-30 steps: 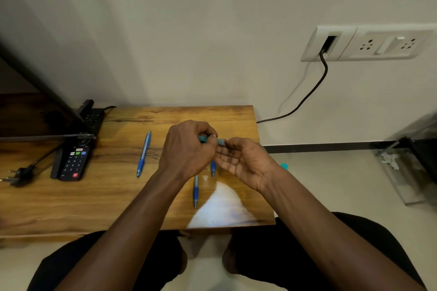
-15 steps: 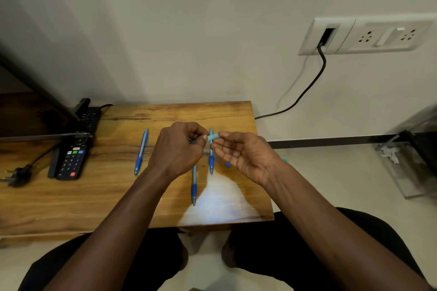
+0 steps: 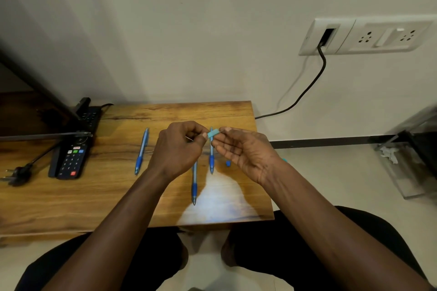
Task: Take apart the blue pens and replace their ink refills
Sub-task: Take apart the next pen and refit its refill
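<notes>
A teal pen part [image 3: 212,134] is held above the table [image 3: 71,196], well right of the remote [image 3: 71,156], with its long axis running left to right. Its left end is pinched by the left hand [image 3: 179,151] and its right end by the right hand [image 3: 246,151], so neither hand is nearer. Three pens [image 3: 142,151] are laid right of the remote, on wood.

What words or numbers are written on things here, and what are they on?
Nothing here can be read.
Remote: marks on its keys, too small and blurred to read.
Blue pens: no print shows.
Socket plate: no writing shows.
</notes>
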A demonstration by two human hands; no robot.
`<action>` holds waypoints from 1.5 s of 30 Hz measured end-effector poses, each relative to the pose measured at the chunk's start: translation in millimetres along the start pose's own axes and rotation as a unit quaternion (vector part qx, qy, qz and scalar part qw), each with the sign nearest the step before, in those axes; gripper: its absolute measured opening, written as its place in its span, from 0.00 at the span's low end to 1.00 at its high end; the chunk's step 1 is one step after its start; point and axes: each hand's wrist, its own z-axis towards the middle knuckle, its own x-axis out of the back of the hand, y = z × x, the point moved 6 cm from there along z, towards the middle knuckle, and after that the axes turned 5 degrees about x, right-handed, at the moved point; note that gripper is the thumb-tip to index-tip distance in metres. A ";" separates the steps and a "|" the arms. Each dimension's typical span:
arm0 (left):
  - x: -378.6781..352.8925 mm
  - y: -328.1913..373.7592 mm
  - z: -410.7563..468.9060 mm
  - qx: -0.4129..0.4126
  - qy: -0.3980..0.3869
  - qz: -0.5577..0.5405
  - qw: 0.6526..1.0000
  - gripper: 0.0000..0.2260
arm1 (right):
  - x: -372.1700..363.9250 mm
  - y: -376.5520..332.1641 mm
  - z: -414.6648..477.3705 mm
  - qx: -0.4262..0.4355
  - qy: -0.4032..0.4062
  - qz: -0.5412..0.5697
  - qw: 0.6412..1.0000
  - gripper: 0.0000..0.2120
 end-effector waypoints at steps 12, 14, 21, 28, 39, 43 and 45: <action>-4.0 -4.0 -3.5 0.069 -0.027 -0.147 0.986 0.06 | -7.0 -29.0 -5.7 0.176 0.020 -0.202 0.963 0.07; -4.1 -3.6 -4.7 0.072 -0.034 -0.161 0.984 0.06 | -8.5 -30.7 -8.5 0.180 0.020 -0.201 0.963 0.07; -7.2 -4.2 -8.1 0.076 -0.061 -0.191 0.977 0.06 | -12.3 -34.3 -14.6 0.198 0.024 -0.208 0.958 0.08; -9.9 -6.0 -8.2 0.087 -0.072 -0.242 0.964 0.05 | -10.3 -32.9 -15.3 0.178 0.033 -0.181 0.967 0.08; -34.1 -1.2 -7.6 0.054 -0.052 -0.131 0.989 0.04 | 22.4 -39.2 -10.4 0.165 0.110 -0.114 0.974 0.06; -59.7 1.9 -11.9 0.036 -0.086 -0.064 0.994 0.06 | 36.9 -40.5 -10.5 0.163 0.127 -0.098 0.974 0.07; -74.3 0.3 -14.1 0.040 -0.108 -0.044 0.992 0.06 | 42.1 -40.6 -9.9 0.158 0.131 -0.088 0.975 0.08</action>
